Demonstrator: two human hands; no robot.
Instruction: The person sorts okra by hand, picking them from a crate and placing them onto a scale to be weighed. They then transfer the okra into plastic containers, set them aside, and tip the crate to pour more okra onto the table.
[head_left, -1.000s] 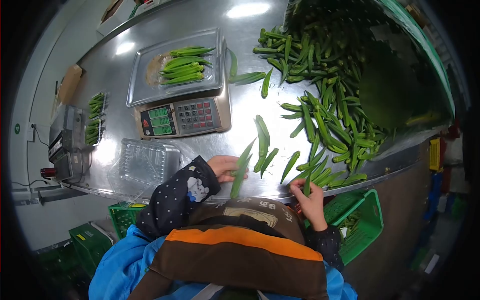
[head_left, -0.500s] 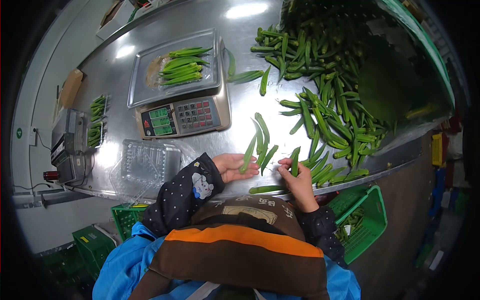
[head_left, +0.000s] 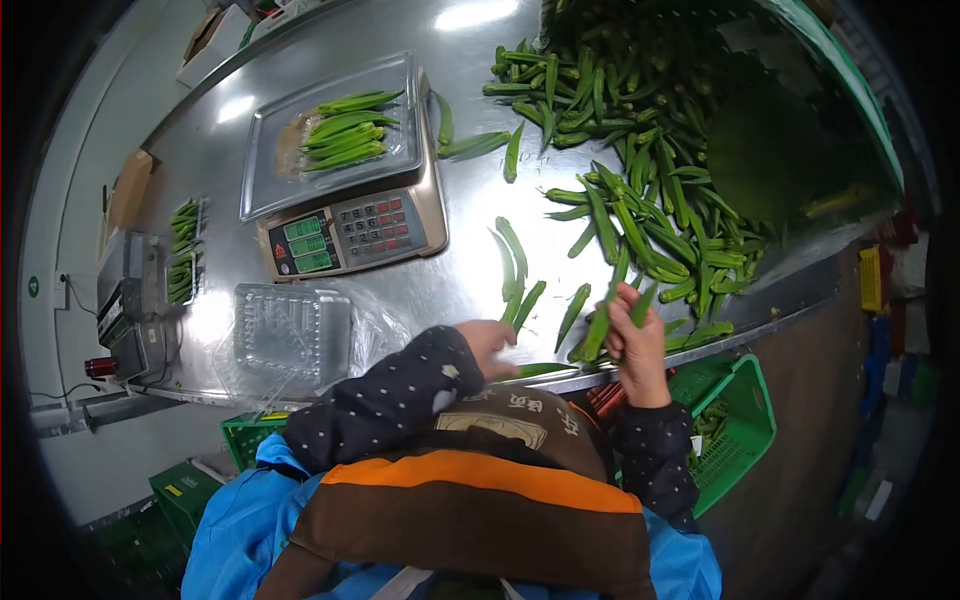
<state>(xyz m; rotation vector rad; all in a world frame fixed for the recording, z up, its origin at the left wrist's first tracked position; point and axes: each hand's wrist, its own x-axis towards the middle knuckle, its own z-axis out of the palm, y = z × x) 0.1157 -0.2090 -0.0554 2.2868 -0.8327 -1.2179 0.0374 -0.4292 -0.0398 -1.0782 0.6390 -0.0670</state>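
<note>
My right hand [head_left: 638, 343] is closed on okra pods [head_left: 598, 330] at the front edge of the steel table, beside the large okra pile [head_left: 650, 230]. Nearer the middle, my left hand [head_left: 488, 348] is beside a few loose pods [head_left: 514, 270]; its fingers are partly hidden and blurred, so its grip is unclear. A digital scale [head_left: 375, 232] stands at the upper left, its clear tray [head_left: 262, 190] bearing a row of okra [head_left: 348, 138]. A single pod [head_left: 573, 312] lies between my hands.
Empty clear plastic boxes [head_left: 290, 335] are stacked left of my left arm. Packed okra trays [head_left: 185, 250] sit at the far left by a dark machine [head_left: 135, 300]. A green crate [head_left: 755, 440] is below the table at the right. The table's front edge [head_left: 800, 320] curves past me.
My right hand has moved right and up and holds okra near the pile. My left hand has turned and moved slightly right and down, away from the pod it had at its fingers.
</note>
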